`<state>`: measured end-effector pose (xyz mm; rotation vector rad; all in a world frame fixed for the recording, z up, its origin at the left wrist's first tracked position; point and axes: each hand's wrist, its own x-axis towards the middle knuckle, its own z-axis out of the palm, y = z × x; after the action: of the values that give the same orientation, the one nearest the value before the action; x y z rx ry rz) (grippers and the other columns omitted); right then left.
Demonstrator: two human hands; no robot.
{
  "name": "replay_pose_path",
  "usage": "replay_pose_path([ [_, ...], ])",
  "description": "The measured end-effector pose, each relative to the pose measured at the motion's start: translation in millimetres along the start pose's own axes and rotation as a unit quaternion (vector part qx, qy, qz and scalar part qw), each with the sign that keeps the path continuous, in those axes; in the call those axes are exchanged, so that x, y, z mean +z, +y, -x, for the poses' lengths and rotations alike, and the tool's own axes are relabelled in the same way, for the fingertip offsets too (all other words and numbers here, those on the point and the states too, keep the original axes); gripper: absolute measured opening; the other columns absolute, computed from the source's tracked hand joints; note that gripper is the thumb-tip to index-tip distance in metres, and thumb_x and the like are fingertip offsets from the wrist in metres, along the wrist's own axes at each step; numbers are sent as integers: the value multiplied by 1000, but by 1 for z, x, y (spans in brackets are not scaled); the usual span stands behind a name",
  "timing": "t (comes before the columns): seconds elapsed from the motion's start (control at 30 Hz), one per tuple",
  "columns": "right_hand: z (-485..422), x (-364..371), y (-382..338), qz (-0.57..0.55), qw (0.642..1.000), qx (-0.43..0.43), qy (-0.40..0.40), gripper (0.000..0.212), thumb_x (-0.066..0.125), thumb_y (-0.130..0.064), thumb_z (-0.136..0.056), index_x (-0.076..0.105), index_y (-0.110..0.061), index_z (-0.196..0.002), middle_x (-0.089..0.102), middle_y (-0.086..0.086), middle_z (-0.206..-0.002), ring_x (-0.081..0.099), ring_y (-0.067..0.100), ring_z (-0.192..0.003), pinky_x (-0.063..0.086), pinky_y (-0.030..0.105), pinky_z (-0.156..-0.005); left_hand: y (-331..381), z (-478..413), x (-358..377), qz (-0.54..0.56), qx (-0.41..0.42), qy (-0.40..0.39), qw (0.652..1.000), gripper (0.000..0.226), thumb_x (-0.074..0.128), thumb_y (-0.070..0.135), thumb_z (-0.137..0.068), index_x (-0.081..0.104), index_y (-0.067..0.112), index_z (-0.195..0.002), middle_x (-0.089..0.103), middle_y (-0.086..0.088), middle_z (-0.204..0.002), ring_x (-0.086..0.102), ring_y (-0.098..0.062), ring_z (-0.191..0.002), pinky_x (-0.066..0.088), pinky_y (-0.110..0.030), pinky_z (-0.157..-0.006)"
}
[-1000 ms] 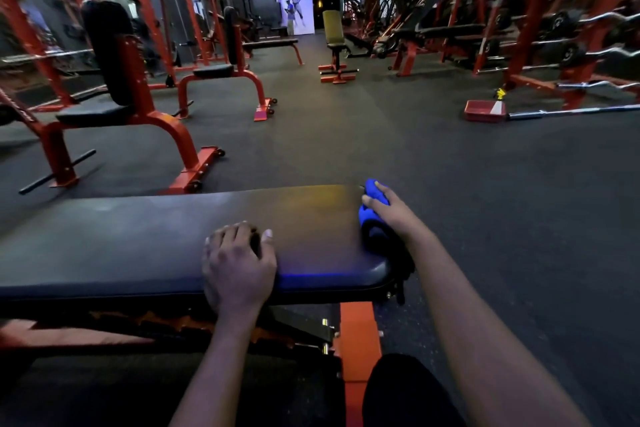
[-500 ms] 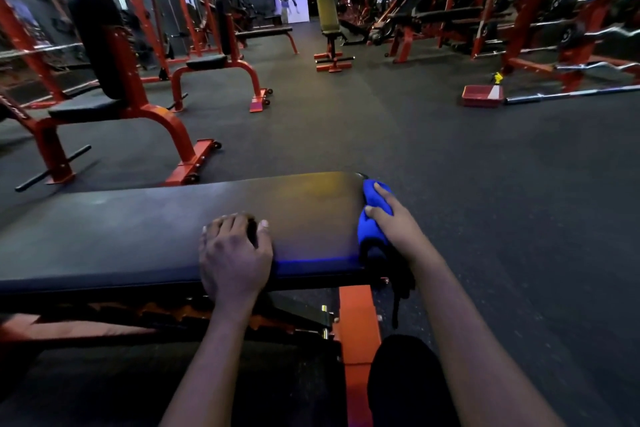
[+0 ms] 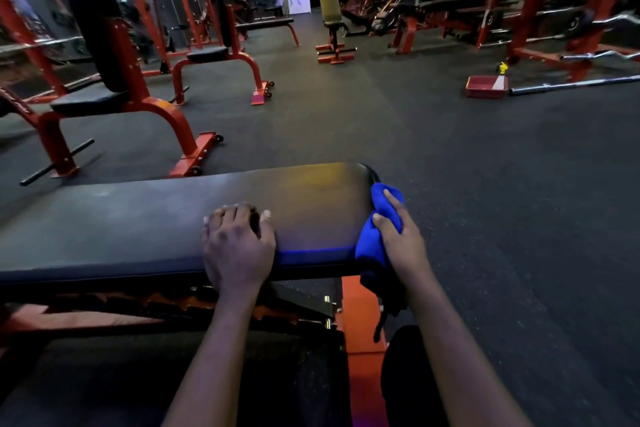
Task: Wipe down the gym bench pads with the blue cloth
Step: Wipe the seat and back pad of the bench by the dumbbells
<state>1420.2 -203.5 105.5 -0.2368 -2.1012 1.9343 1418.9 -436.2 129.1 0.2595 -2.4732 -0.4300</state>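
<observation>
Two hands are at work on one pad, and they do different jobs. Our left hand (image 3: 239, 246) lies palm down on the near edge of the pad (image 3: 138, 218), fingers relaxed and thumb spread to the right. It holds nothing and seems only to steady us. Our right hand (image 3: 398, 236) grips the cloth (image 3: 370, 246), thumb and fingers curled round the bunched blue fabric, and presses it against the rounded right end of the pad. A fold of the cloth hangs down past the near corner, in front of the orange frame (image 3: 360, 315).

What matters for the next move is how the pad lies. Its long axis runs across us, from the left edge of the view to the end under the cloth. So the cloth sits at the far right of the surface, and nearly all the top stretches away to its left. We judge that the end cap is the part being wiped now. A pass along the top would have to go leftward, down that long axis.

The right hand is the one on the cloth, so that sweep falls to it. The left hand rests between the cloth and the rest of the pad, near the front edge. We think it would need to lift or slide aside, or the cloth must pass behind it.

Beyond the pad lies dark floor (image 3: 485, 218), with a red tray (image 3: 486, 87) well off to the right.
</observation>
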Motion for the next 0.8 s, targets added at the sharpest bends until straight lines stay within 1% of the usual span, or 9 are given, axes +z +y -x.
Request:
replay_pose_path([
  [0.07,-34,3,-8,41,998,24,-43,50,60,-23,-96,49,-32,-144,50,-11,-130,48,9,-121,33,17,-101,0,1,-1,4,1,-1,1000,40,47,41,-94,64,12,-117,65,-11,-118,50,-28,-116,38,-49,-104],
  [0.13,-73,3,-16,49,993,38,-98,54,60,-22,-97,43,-25,-148,47,0,-147,46,15,-131,32,23,-110,0,2,-1,2,3,-2,1000,41,45,41,-94,65,12,-117,65,-11,-118,50,-28,-116,37,-50,-104],
  [0.23,-96,5,-21,43,989,51,-130,56,58,-17,-98,38,-19,-150,41,5,-154,43,11,-130,30,18,-106,0,1,0,0,0,3,1000,39,47,39,-94,66,11,-114,66,-12,-118,50,-29,-116,36,-49,-105],
  [0.3,-80,4,-21,71,991,35,-111,53,57,-21,-98,42,-28,-149,41,2,-154,43,13,-133,29,19,-105,0,1,1,-2,-3,5,1000,41,45,40,-94,66,11,-113,66,-12,-117,50,-30,-116,37,-49,-105],
  [0.4,-31,2,-15,214,975,-16,-57,46,56,-35,-95,48,-49,-138,30,-5,-160,38,21,-141,32,37,-114,-1,0,2,2,-8,7,1000,43,41,41,-94,66,11,-112,66,-12,-115,51,-29,-114,38,-49,-104],
  [0.53,56,22,3,242,950,-171,93,40,51,-40,-96,54,-43,-135,30,-9,-159,31,25,-143,31,39,-111,-5,-2,3,47,8,21,999,40,36,35,-95,66,10,-104,66,-14,-110,50,-29,-110,40,-47,-101],
  [0.67,59,40,7,358,880,-282,135,38,50,-40,-97,60,-33,-132,46,0,-151,39,32,-138,28,57,-114,-11,-1,-4,142,36,22,989,40,35,26,-98,65,6,-116,62,-13,-121,45,-27,-121,37,-41,-104],
  [0.77,55,47,4,434,808,-393,68,36,54,-39,-95,63,-30,-130,55,5,-143,51,30,-129,27,58,-113,-22,0,-13,183,37,52,981,29,42,9,-98,64,8,-118,60,-11,-125,44,-24,-126,32,-28,-107],
  [0.8,55,46,6,443,786,-429,41,38,56,-38,-94,62,-29,-131,55,7,-142,52,31,-128,28,58,-112,-30,0,-15,170,21,75,982,29,44,5,-96,64,7,-116,61,-12,-123,44,-26,-126,32,-30,-108],
])
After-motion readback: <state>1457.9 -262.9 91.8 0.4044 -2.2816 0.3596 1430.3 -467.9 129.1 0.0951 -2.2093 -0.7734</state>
